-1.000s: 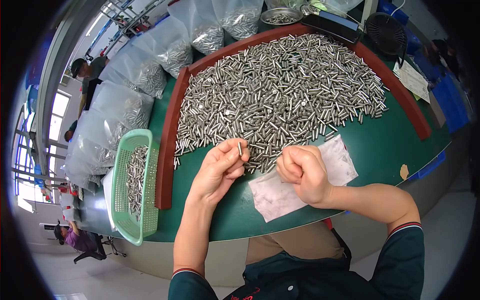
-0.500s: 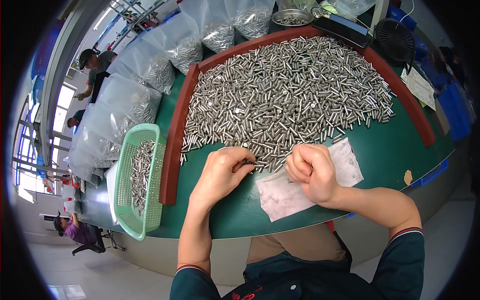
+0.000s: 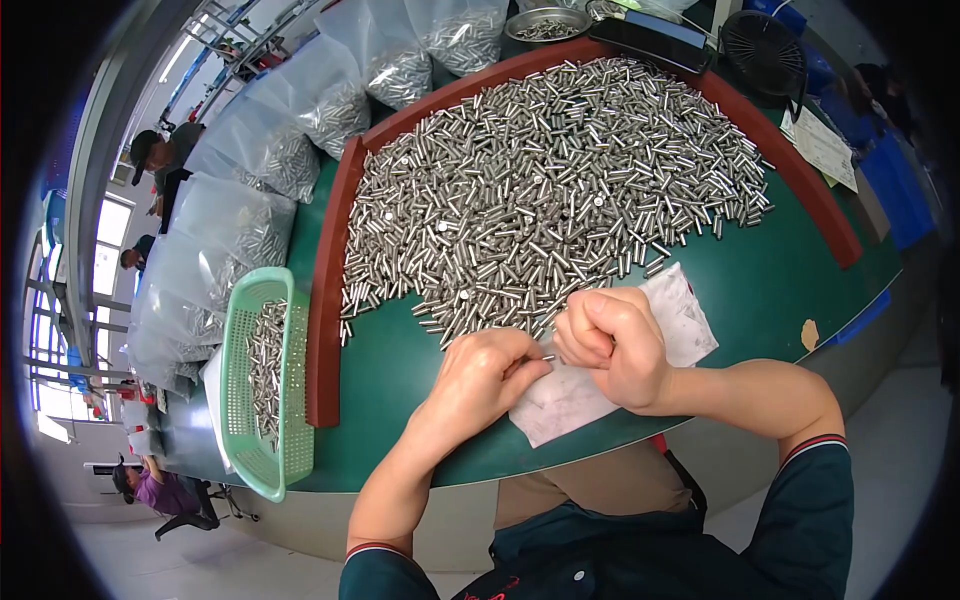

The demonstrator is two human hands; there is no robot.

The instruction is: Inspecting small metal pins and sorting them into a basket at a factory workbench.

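Observation:
A wide heap of small shiny metal pins (image 3: 560, 170) covers the green tabletop (image 3: 385, 370) before me. My left hand (image 3: 482, 385) is closed just off the heap's near edge, thumb and forefinger pinching a metal pin (image 3: 547, 357) whose end shows at the fingertips. Close by on the right, my right hand (image 3: 618, 348) is curled like a fist above a smudged white cloth (image 3: 560, 408). Whatever lies inside those fingers is hidden. The hands nearly meet over the cloth's left part.
Dark red wooden rails (image 3: 328, 290) border the heap. Left of them stands a green plastic basket (image 3: 296, 440) with pins inside. Bags of pins (image 3: 335, 110) line the far left side. At the back are a metal bowl (image 3: 520, 37), a phone (image 3: 650, 45) and a black fan (image 3: 765, 55).
My left hand has moved from the heap's edge toward the right hand, with a pin now at its fingertips. The right hand stays curled. The whole view has shifted slightly.

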